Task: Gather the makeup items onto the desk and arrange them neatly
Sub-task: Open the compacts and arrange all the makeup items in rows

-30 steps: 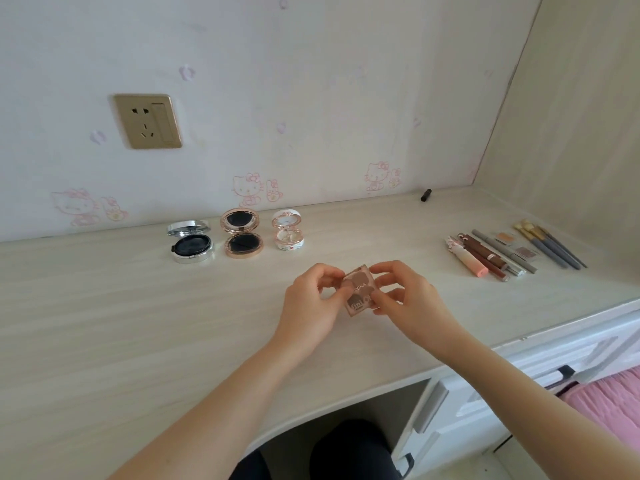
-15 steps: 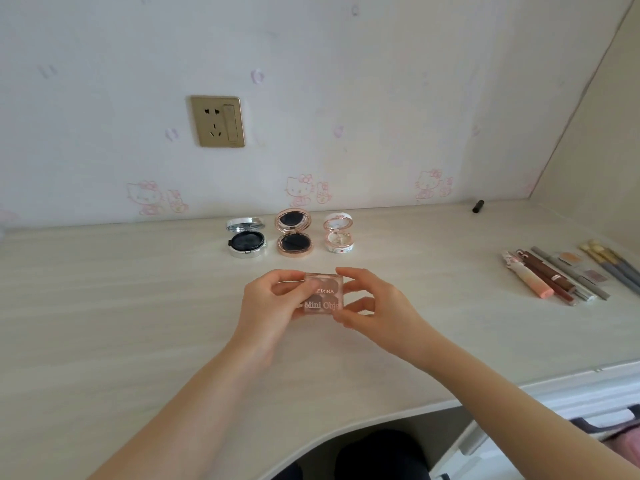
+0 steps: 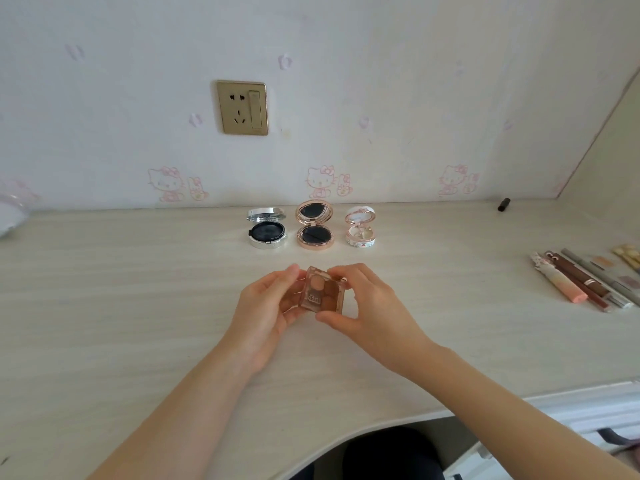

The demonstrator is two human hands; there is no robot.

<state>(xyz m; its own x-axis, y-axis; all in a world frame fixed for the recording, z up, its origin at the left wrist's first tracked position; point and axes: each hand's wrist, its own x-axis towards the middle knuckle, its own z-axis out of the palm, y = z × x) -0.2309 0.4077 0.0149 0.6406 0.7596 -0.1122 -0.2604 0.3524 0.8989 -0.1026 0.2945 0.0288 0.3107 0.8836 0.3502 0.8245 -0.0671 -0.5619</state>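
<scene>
Both my hands hold a small clear eyeshadow palette [image 3: 322, 291] with brown pans just above the desk [image 3: 138, 306]. My left hand [image 3: 268, 308] grips its left side, where the clear lid stands swung open. My right hand [image 3: 367, 306] pinches the right side between fingers and thumb. Behind it three open compacts stand in a row: a silver one [image 3: 267, 229], a rose-gold one [image 3: 314, 226] and a white floral one [image 3: 360, 229]. At the right edge lie several lip tubes, pencils and brushes [image 3: 585, 282] side by side.
A small dark cap or tube [image 3: 504, 204] lies at the back right by the wall. A wall socket [image 3: 242, 107] sits above the compacts. White drawers [image 3: 588, 431] are at the lower right under the curved desk edge. Something pale shows at the far left edge [image 3: 8, 216].
The palette's lid has swung open to the left, showing the pans. The view has shifted left, so the compacts sit nearer the centre and the tubes are at the right edge.
</scene>
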